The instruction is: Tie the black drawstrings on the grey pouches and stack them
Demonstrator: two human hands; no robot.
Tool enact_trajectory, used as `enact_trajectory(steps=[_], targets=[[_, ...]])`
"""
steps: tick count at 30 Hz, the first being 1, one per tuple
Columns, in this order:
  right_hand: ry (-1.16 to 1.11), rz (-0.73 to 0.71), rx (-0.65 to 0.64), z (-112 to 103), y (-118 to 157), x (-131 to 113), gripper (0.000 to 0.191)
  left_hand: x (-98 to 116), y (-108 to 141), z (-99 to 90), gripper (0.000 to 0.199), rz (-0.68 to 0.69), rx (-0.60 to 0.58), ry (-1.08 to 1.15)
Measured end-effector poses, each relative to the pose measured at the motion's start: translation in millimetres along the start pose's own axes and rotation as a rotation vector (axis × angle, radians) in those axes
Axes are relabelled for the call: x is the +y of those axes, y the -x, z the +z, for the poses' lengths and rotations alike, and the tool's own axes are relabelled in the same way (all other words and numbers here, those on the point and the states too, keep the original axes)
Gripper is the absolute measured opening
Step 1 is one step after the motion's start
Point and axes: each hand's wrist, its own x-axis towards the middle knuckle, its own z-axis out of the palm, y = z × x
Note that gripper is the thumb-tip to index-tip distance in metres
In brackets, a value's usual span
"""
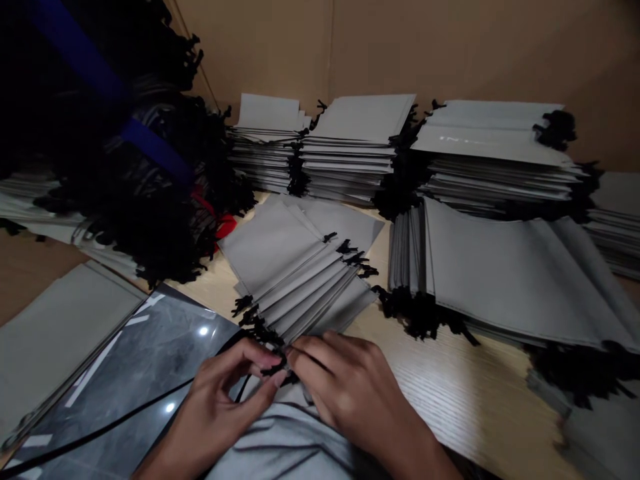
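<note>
**Left hand (220,407) pinches a black drawstring (267,380) beside the right hand (345,387)**

The left thumb and forefinger close on the drawstring in a tight pinch, with the other fingers curled below. The right fingers arch over the same bunch of cord from the other side, almost meeting the left fingertips; the fingers hide it, so I cannot tell whether they grip it or only rest against it. Beneath both hands lies a grey drawstring pouch (285,443), its fabric loose and rumpled. A long black cord (100,430) runs from the left hand across a glossy dark sheet (150,347) printed with white marks.

Just beyond the fingertips, a fanned pile of grey pouches (285,267) lies on the pale wood-grain table (450,387), black cord ends bunched along one side. To the right sits a long overlapping row of grey pouches (515,273), and a flat grey pouch (55,333) lies at the left. Three tall stacks of grey pouches (355,160) stand behind them against a cardboard wall (250,47). At the left rises a dark heap of corded pouches (150,220), crossed by a blue strap (155,150).
</note>
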Motion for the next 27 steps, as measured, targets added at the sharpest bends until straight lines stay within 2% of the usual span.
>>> enact_trajectory(steps=[3,14,23,27], targets=[[0.013,-0.02,-0.018,1,0,-1,0.018,0,-1,-3.3,0.014,0.031,-0.017,0.015],[0.005,-0.054,0.076,-1,-1,-3,0.026,-5,-4,-9.2,0.027,0.237,-0.043,0.014],[0.021,-0.037,0.153,-3,0,-2,0.023,-1,-3,-10.4,0.027,0.212,-0.065,0.125],[0.056,-0.051,0.138,-2,1,-2,0.021,-6,1,-13.6,0.03,0.168,-0.086,0.109]])
